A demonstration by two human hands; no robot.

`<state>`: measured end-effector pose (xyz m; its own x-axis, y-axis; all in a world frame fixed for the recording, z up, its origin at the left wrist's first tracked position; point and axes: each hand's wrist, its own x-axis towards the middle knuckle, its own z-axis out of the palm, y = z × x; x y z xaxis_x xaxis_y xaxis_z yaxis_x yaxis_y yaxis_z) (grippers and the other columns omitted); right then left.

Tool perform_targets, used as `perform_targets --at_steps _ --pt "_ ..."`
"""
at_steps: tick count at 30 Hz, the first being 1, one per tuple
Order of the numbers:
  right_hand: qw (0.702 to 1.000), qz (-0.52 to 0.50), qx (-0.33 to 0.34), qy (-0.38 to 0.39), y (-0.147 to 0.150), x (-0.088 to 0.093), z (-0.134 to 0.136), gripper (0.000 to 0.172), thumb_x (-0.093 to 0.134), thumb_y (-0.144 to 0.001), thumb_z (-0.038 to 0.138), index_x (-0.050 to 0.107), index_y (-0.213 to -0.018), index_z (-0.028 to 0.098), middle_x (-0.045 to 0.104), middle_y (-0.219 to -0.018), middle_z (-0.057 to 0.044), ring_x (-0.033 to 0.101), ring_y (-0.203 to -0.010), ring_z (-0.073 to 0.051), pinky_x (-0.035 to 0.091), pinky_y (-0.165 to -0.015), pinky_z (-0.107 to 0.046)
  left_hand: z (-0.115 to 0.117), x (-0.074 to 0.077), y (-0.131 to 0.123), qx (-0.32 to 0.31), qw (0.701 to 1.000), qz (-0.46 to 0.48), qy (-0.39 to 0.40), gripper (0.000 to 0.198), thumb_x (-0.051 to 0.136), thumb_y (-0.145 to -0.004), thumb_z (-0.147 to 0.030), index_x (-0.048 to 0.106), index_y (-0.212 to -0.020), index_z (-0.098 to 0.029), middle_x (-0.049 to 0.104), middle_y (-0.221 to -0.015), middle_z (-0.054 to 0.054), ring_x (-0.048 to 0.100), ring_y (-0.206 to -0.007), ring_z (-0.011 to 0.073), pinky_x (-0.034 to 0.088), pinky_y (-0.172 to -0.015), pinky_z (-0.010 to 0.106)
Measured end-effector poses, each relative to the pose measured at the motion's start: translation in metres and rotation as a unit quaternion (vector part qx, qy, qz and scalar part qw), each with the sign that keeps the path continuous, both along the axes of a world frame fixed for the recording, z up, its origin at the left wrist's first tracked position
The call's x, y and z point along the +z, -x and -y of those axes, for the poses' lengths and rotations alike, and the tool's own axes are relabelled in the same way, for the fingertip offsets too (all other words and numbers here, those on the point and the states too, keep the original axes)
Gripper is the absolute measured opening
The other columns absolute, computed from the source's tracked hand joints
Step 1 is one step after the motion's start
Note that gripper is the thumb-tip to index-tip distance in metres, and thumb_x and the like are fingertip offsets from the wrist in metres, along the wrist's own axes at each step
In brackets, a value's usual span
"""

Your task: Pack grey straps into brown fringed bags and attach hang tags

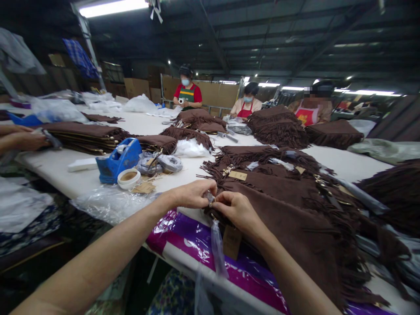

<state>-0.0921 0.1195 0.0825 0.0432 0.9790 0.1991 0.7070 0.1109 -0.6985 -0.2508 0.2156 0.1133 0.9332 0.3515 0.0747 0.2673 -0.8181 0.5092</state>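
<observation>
At the near corner of a brown fringed bag (295,236), my two hands meet with their fingers pinched. My left hand (196,194) grips a small metal clasp (211,204) partly wrapped in clear plastic. The fingertips of my right hand (239,213) close on the same clasp from the other side; its exact shape is hidden between them. Below hangs a plastic-wrapped strap (218,251), beside a brown cardboard tag (231,242). The bag lies flat over a shiny purple and pink plastic sheet (197,236) along the table edge.
Left of my hands are a blue tape dispenser (118,160), a tape roll (129,178), wrapped straps (170,163) and crumpled clear plastic (111,203). More fringed bags (275,129) are piled across the table. Another person's hand (28,141) is at far left; several co-workers (188,92) are behind the table.
</observation>
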Motion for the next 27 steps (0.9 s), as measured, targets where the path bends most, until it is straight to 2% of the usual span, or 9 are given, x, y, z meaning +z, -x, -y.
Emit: perform_targets --at_steps 7,10,12,14,16,19,22,24,27 --pt "0.997 0.062 -0.039 -0.029 0.010 -0.009 -0.004 0.006 0.056 -0.075 0.019 0.058 -0.070 0.021 0.063 -0.067 0.000 0.055 -0.063 -0.017 0.033 -0.058 -0.026 -0.003 -0.009 -0.002 0.017 0.999 0.023 0.016 0.029 0.049 -0.063 -0.004 0.052 -0.090 -0.017 0.055 -0.083 -0.001 0.049 -0.077 0.0153 0.039 -0.066 0.024" --pt "0.997 0.031 -0.031 -0.064 0.007 -0.016 -0.004 0.010 0.055 -0.077 0.023 0.053 -0.068 0.022 0.059 -0.064 0.002 0.054 -0.061 -0.015 0.035 -0.058 -0.024 -0.002 -0.009 -0.004 0.028 0.999 0.045 -0.004 0.025 0.049 -0.065 -0.003 0.053 -0.086 -0.017 0.054 -0.080 0.000 0.049 -0.075 0.0153 0.040 -0.065 0.024" --pt "0.997 -0.004 -0.013 -0.075 0.003 -0.022 -0.005 0.014 0.054 -0.080 0.027 0.052 -0.067 0.022 0.057 -0.063 0.003 0.053 -0.060 -0.014 0.035 -0.058 -0.024 0.005 -0.004 -0.002 0.034 0.995 0.077 -0.048 0.026 0.050 -0.066 -0.003 0.053 -0.088 -0.016 0.056 -0.087 0.003 0.051 -0.083 0.0173 0.043 -0.073 0.026" --pt "0.997 -0.024 0.004 -0.076 0.000 -0.027 -0.006 0.016 0.053 -0.081 0.029 0.053 -0.067 0.021 0.056 -0.062 0.003 0.052 -0.059 -0.014 0.035 -0.057 -0.024 0.017 0.002 0.004 0.075 0.984 0.125 -0.107 0.028 0.049 -0.067 -0.002 0.054 -0.091 -0.016 0.057 -0.099 0.007 0.052 -0.094 0.0200 0.043 -0.083 0.029" --pt "0.996 -0.035 0.019 -0.081 -0.002 -0.031 -0.008 0.017 0.054 -0.082 0.029 0.054 -0.067 0.021 0.056 -0.062 0.003 0.051 -0.058 -0.013 0.035 -0.057 -0.024 0.033 0.005 0.015 0.146 0.969 0.155 -0.122 0.024 0.045 -0.072 -0.002 0.056 -0.089 -0.016 0.058 -0.096 0.007 0.053 -0.092 0.0198 0.042 -0.082 0.030" --pt "0.994 -0.051 0.032 -0.088 -0.003 -0.034 -0.009 0.018 0.055 -0.082 0.030 0.055 -0.067 0.021 0.056 -0.061 0.004 0.050 -0.057 -0.013 0.034 -0.056 -0.023 0.053 -0.007 0.029 0.193 0.975 0.109 -0.012 0.021 0.041 -0.081 -0.007 0.060 -0.077 -0.017 0.059 -0.071 0.001 0.054 -0.070 0.0162 0.041 -0.068 0.026" --pt "0.994 -0.067 0.039 -0.083 -0.007 -0.035 -0.010 0.020 0.055 -0.083 0.033 0.055 -0.067 0.021 0.055 -0.060 0.004 0.049 -0.057 -0.013 0.035 -0.055 -0.023 0.061 -0.032 0.029 0.190 0.972 0.104 0.093 0.021 0.043 -0.078 -0.009 0.062 -0.076 -0.017 0.061 -0.073 0.001 0.055 -0.072 0.0160 0.041 -0.068 0.025" --pt "0.992 -0.087 0.039 -0.078 -0.010 -0.035 -0.010 0.021 0.056 -0.084 0.035 0.056 -0.068 0.020 0.055 -0.062 0.004 0.049 -0.059 -0.013 0.036 -0.055 -0.023 0.058 -0.050 0.020 0.214 0.945 0.160 0.191 0.023 0.045 -0.072 -0.010 0.063 -0.083 -0.017 0.061 -0.073 0.001 0.053 -0.069 0.0149 0.041 -0.063 0.024" --pt "0.988 -0.129 0.033 -0.076 -0.014 -0.037 -0.011 0.024 0.059 -0.083 0.039 0.057 -0.069 0.020 0.055 -0.063 0.004 0.048 -0.059 -0.013 0.037 -0.055 -0.023 0.050 -0.065 0.004 0.233 0.862 0.233 0.386 0.031 0.049 -0.068 -0.016 0.065 -0.093 -0.015 0.055 -0.062 -0.003 0.047 -0.053 0.0106 0.035 -0.050 0.021"
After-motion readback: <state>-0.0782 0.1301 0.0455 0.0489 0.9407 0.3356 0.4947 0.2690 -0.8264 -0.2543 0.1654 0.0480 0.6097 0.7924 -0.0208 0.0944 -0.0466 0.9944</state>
